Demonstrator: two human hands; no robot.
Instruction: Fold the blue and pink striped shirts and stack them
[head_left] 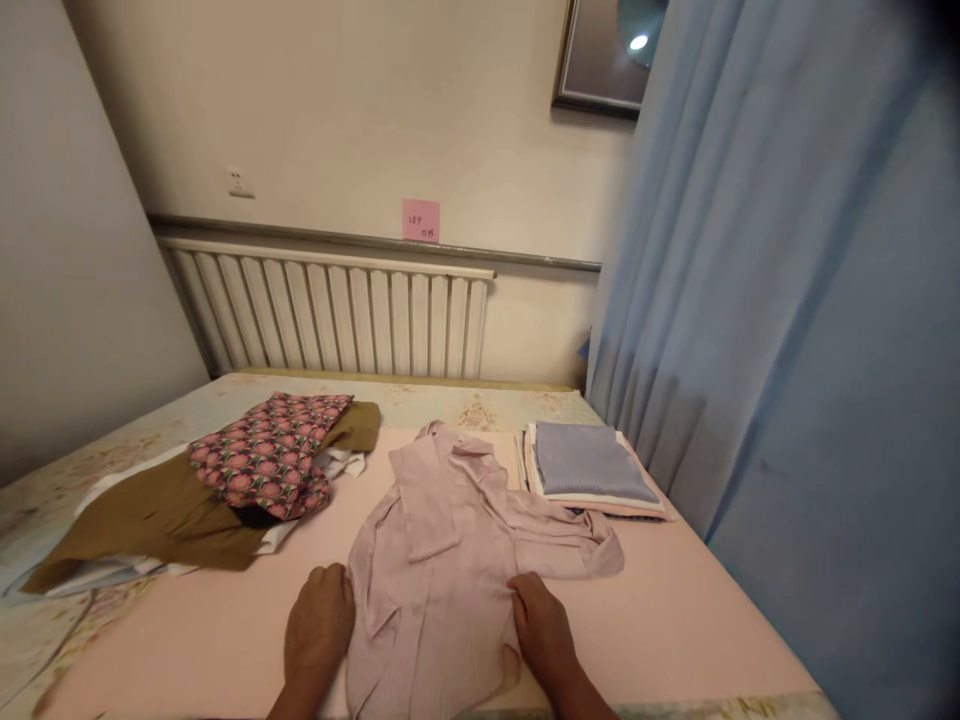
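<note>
Pink surface (660,630) bears a wrinkled mauve shirt (465,600).

Beyond the far edge of the pale floral-covered surface (427,397), a white ribbed metal radiator (382,312) stood against a cream wall (337,110). A pleated light-blue fabric curtain (750,290) hung along the right edge; a dark-framed picture (600,60) above the far right corner reflected bright light.

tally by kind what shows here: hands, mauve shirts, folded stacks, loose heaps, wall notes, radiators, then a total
Hands: 2, left hand and right hand
Mauve shirt: 1
Folded stack: 1
Loose heap: 1
Wall note: 1
Radiator: 1
Total: 7
</note>
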